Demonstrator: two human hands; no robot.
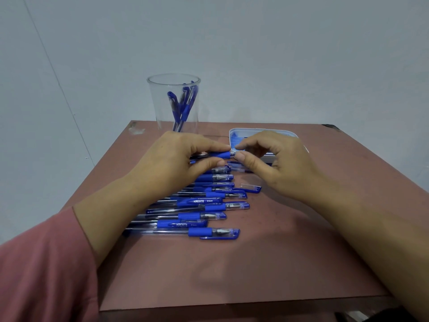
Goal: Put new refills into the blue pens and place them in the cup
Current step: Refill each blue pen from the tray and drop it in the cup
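My left hand (pixel 176 159) grips a blue pen (pixel 221 155) by its rubber grip, holding it level above the table. My right hand (pixel 267 161) pinches the pen's tip end between thumb and forefinger. Below the hands, several capped blue pens (pixel 204 214) lie in a row on the table. A loose clear cap with a blue end (pixel 251 188) lies to the right of the row. The clear cup (pixel 162 105) stands at the back and holds several blue pens.
A white open box (pixel 262 132) with blue refills stands at the back right, partly hidden by my right hand. The reddish-brown table (pixel 232 275) sits against a pale wall. A pink sleeve covers my left forearm.
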